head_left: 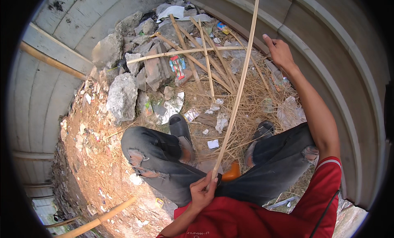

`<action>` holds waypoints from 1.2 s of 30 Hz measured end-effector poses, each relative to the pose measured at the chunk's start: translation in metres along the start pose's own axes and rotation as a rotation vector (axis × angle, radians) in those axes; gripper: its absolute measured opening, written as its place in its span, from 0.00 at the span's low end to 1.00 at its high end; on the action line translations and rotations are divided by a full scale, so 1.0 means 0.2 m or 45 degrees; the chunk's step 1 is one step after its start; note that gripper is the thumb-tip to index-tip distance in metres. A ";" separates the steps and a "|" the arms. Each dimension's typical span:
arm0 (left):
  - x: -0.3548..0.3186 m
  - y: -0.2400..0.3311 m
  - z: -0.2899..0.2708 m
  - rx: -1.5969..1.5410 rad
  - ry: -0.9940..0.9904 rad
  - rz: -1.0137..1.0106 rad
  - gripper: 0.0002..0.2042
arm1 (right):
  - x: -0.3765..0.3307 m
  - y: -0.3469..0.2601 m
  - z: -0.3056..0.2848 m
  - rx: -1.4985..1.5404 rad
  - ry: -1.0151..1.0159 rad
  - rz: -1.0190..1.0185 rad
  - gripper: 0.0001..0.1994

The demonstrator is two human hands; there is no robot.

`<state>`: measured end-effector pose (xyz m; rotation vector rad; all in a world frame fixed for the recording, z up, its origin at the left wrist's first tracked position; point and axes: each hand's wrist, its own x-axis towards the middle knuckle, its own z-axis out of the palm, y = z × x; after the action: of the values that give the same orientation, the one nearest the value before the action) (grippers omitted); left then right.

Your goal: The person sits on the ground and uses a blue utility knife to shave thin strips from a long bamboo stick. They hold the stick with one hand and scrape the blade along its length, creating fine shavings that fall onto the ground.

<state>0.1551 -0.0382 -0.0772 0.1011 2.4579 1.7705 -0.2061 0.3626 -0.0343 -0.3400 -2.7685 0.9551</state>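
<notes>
1. Bamboo strip [236, 94]: long axis runs from lower centre to top centre of frame.
2. Left hand [203, 191] pinches its lower end tightly.
3. Right hand [280, 52], upper right, fingers loosely curled, lies just beside the strip; whether it touches cannot be told.

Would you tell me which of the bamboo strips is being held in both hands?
The long strip running upward from the lap: left hand grips its lower end, right hand touches it higher up. The other strips lie on the ground.
</notes>
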 end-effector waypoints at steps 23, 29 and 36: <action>0.31 0.17 -0.05 -0.172 -0.237 -0.044 0.17 | -0.60 -0.57 0.00 1.176 -0.616 -0.115 0.15; 0.48 0.27 -0.02 -0.363 -0.168 -0.019 0.14 | -0.69 -0.63 0.04 1.165 -0.644 -0.113 0.15; 0.60 0.36 -0.03 -0.499 -0.072 -0.152 0.14 | -0.81 -0.70 -0.04 0.322 -0.550 -0.653 0.25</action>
<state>0.0348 -0.0058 -0.0134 -0.0287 1.9875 2.1186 -0.0713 0.2157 0.0432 0.6557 -2.8006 1.3229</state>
